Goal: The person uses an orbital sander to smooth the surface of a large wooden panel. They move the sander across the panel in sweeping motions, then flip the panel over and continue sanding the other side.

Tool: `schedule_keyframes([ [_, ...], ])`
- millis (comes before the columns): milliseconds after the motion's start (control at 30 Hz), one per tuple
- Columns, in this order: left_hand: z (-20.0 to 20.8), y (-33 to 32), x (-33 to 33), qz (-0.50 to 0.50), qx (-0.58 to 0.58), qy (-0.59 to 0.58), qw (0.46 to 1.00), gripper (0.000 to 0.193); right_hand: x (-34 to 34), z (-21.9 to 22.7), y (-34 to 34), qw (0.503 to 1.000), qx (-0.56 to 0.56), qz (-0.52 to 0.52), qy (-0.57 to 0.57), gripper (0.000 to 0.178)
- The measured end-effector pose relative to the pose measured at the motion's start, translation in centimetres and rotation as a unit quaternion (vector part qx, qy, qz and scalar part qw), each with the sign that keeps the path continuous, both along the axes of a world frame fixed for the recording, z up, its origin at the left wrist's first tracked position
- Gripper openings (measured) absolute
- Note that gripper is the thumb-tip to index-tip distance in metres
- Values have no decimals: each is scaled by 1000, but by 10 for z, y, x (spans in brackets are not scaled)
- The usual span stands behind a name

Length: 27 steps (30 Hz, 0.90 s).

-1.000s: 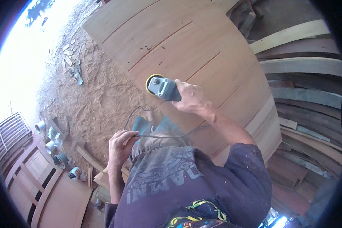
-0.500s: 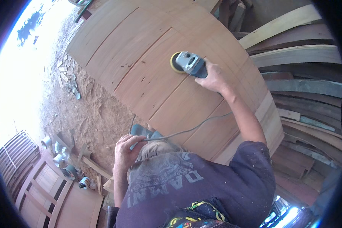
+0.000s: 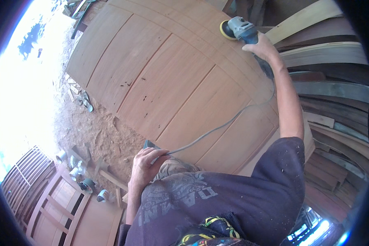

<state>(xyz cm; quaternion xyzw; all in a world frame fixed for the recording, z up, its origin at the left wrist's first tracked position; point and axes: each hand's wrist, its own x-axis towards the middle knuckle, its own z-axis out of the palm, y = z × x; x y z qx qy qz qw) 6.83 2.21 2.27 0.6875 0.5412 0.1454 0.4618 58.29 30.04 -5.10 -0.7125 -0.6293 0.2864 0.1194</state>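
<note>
My right hand [image 3: 263, 47] is wrapped round the body of a grey and dark angle grinder [image 3: 242, 28] fitted with a yellow-rimmed round pad. The pad is at the far right border of a large wooden panel [image 3: 180, 78] with dark grooves and a few small dark holes; whether it touches the wood I cannot tell. Close to my body, my left hand [image 3: 147, 160] is closed round the grinder's grey power cord [image 3: 205, 134]. From there the cord curves over the panel toward the tool. Part of a teal object [image 3: 150, 144] shows just beyond my left hand.
Curved boards [image 3: 324, 57] are stacked along the right side. Sawdust-covered ground [image 3: 106, 119] lies left of the panel, with a pair of sandals [image 3: 85, 101] and wood scraps. At lower left are a slatted wooden frame [image 3: 49, 217], another power tool [image 3: 86, 185] and several white containers [image 3: 74, 174].
My right hand has carried the grinder away and rightward, from the panel's middle to its far right border. More cord stretches over the panel. My left hand still grips the cord.
</note>
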Motion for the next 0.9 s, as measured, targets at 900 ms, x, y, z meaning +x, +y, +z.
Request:
schedule_keyframes([
  [900, -20, -140, -130, 117, 47, 10, 992, 19, -313, 24, -272, 977, -97, 190, -23, 61],
])
